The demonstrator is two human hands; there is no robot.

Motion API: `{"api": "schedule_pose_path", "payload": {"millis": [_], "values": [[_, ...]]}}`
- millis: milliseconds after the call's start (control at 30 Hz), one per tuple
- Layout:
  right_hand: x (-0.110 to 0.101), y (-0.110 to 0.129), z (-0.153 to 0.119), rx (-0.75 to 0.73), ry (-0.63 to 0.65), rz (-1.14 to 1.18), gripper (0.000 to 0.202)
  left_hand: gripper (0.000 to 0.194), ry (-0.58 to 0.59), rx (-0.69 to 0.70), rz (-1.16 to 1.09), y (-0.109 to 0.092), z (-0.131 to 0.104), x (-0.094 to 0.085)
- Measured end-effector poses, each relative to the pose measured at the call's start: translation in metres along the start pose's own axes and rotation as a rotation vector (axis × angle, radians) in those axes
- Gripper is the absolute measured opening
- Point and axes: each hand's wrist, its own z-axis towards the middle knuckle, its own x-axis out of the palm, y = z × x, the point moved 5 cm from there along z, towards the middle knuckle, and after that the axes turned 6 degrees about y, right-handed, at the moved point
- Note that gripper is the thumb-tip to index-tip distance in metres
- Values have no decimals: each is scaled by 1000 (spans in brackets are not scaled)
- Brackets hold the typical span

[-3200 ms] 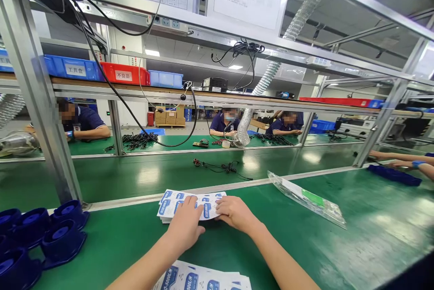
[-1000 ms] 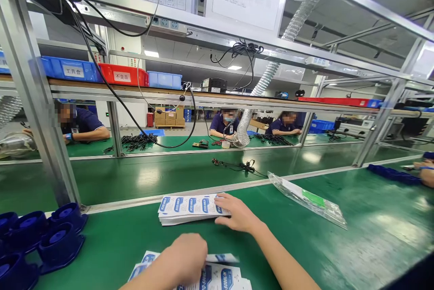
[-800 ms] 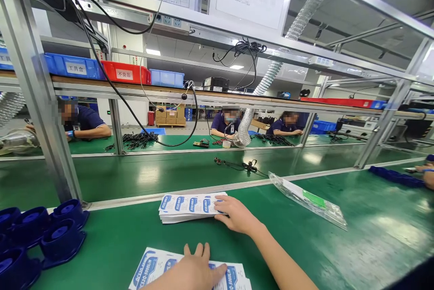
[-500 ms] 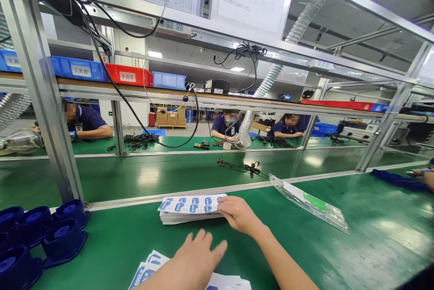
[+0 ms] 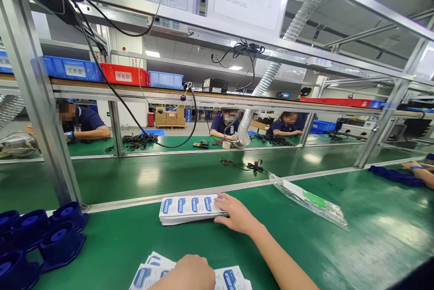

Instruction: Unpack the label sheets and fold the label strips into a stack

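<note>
A stack of white label sheets (image 5: 190, 217) with blue printing lies ahead of me on the green bench. My right hand (image 5: 237, 214) rests at its right end, fingers stretched over the top edge and the thumb apart on the near side. Closer to me, several label sheets (image 5: 152, 269) are spread out in a loose pile. Over them my left hand (image 5: 191, 273) is closed, knuckles up, its fingertips hidden. A label sheet (image 5: 230, 277) sticks out to the right from under that hand, seemingly in its grip.
Dark blue plastic parts (image 5: 57, 240) stand on the left. A clear bag (image 5: 308, 202) with a green label lies right of the stack. Tied black cable (image 5: 255, 166) sits beyond the bench edge. Metal posts (image 5: 42, 100) carry a shelf; co-workers sit opposite, and another person's hands (image 5: 418, 170) show far right.
My left hand has drawn back toward me and closed over the loose pile. The stack's top shows a different label pattern. My right hand's thumb and fingers have spread.
</note>
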Motion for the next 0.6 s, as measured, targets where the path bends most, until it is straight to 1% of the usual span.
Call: {"api": "schedule_pose_path", "payload": {"millis": [67,100,133,167,200,267,300,333,367,400,467,533,600], "values": [[5,2,2,-19,59,-98,24,28,85,-53,24,0,-5,4],[6,4,2,-31,69,-129,16,28,91,-68,22,0,-11,1],[7,7,3,-39,75,-153,11,29,70,-72,9,2,-18,-6],[6,9,3,-42,75,-172,8,35,25,-77,-16,5,-26,-14],[6,11,2,-44,74,-188,7,47,-42,-88,-54,10,-32,-24],[5,14,1,-57,71,-212,10,72,-248,-132,-140,26,-41,-44],[5,15,0,-68,66,-220,13,80,-354,-167,-174,35,-42,-53],[4,15,0,-82,53,-229,16,83,-451,-202,-190,44,-42,-59],[4,15,-1,-95,31,-240,18,82,-519,-232,-189,53,-39,-62],[3,14,-1,-113,6,-253,19,81,-557,-254,-180,60,-34,-62],[3,11,0,-151,-42,-276,19,81,-577,-264,-178,71,-23,-59],[4,9,1,-188,-63,-272,17,80,-587,-249,-199,78,-14,-54],[3,10,1,-223,-85,-238,15,77,-608,-227,-210,82,-10,-52]]}}
